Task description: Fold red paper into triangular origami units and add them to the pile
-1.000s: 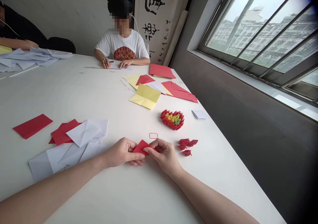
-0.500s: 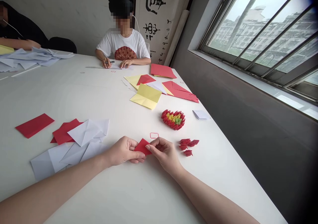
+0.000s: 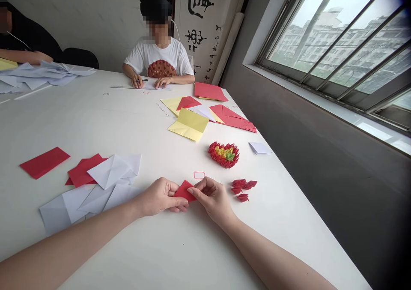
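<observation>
Red paper, folded into a small triangle [image 3: 184, 191], is held between the person's two hands over the white counter [image 3: 192, 249]. The left hand [image 3: 159, 197] reaches in from the near left, its fingers [image 3: 178, 203] pressed together and pinching the triangle's left corner against the thumb. The right hand [image 3: 212, 199] reaches in from the near right, its curled fingers [image 3: 196, 190] pinching the right corner. How the paper's layers lie inside the grip is hidden.

The step in hand looks like shaping a single small paper unit. The next move seems to call for a firm, even pinch along the folded edge, with both corners kept in line.

Just beyond the hands lies a small red-outlined loop [image 3: 199, 175]. To the right sit several red folded units [image 3: 241, 188], and farther off a rounded model of red, yellow and green units [image 3: 224, 154]. Left of the hands, white paper sheets [image 3: 91, 200] lie near red paper rectangles [image 3: 45, 162]. Toward the far end are a folded yellow sheet [image 3: 189, 124] and a stack of red paper [image 3: 210, 91]. Beyond them, a seated co-worker in a white T-shirt [image 3: 159, 61] rests both hands on the counter.
</observation>
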### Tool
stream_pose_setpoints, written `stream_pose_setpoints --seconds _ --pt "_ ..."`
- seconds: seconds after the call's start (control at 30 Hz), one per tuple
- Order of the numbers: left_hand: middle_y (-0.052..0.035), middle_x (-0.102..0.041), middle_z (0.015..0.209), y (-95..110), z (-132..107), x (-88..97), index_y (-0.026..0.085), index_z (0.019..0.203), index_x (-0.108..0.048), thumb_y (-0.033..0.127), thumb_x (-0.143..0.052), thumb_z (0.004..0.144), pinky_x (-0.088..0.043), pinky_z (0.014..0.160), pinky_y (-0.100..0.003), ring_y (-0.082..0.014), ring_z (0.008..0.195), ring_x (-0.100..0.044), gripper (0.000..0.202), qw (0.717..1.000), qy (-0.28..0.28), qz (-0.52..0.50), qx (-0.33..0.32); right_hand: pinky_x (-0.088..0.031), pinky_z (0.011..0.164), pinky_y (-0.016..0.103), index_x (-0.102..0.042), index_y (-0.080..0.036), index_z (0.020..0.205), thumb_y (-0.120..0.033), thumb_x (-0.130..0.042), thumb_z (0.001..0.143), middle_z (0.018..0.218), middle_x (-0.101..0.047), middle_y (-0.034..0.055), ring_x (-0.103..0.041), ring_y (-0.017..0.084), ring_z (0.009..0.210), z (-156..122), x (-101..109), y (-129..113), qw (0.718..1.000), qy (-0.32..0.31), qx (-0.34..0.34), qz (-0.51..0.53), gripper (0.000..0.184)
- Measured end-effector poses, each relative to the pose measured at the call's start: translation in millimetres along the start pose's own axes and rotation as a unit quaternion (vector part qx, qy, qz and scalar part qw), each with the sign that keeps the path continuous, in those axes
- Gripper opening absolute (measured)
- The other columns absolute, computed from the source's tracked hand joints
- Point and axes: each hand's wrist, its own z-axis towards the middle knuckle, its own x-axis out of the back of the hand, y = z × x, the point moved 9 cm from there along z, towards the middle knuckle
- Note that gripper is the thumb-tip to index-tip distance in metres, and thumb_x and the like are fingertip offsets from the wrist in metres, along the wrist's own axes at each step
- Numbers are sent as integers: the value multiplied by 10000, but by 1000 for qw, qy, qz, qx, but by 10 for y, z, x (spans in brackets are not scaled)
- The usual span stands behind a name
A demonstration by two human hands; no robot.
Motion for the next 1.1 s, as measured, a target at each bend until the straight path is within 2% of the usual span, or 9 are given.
stream_pose_setpoints --seconds 0.17,0.37,0.5,0.67,1.1 --pt "-91 -713 807 -33 1 -5 113 813 -679 367 -668 730 -545 726 -318 -236 813 -689 267 1000 -5 7 9 -396 520 257 -495 -168 641 -347 -690 726 623 -575 8 -499 115 550 -6 -5 -15 1000 -2 6 5 279" --pt "-105 -713 817 -61 0 -7 106 840 -669 391 -642 746 -549 737 -347 -236 800 -690 302 1000 -11 23 14 -387 530 239 -465 -195 789 -295 -698 727 643 -520 -34 -465 101 571 -14 -27 -66 999 -9 24 29 260" --pt "-85 -710 780 -38 -9 -35 121 820 -664 380 -651 734 -542 711 -326 -217 763 -684 274 999 -23 24 -6 -385 529 242 -474 -187 754 -306 -681 744 668 -508 -24 -458 101 581 -24 -51 -58 999 -24 32 18 239" --pt "-54 -694 682 -20 -11 -43 130 696 -653 345 -700 680 -524 642 -277 -194 688 -670 220 999 -26 34 -20 -385 533 248 -479 -183 728 -307 -671 753 660 -513 -18 -460 105 587 -30 -48 -41 999 -24 32 9 230" --pt "-90 -715 762 -30 -21 -35 121 795 -673 392 -642 735 -559 704 -334 -222 746 -693 280 999 -15 35 1 -366 515 250 -493 -176 714 -316 -667 752 642 -507 -16 -442 104 563 -27 -70 -76 999 -26 36 -9 226"
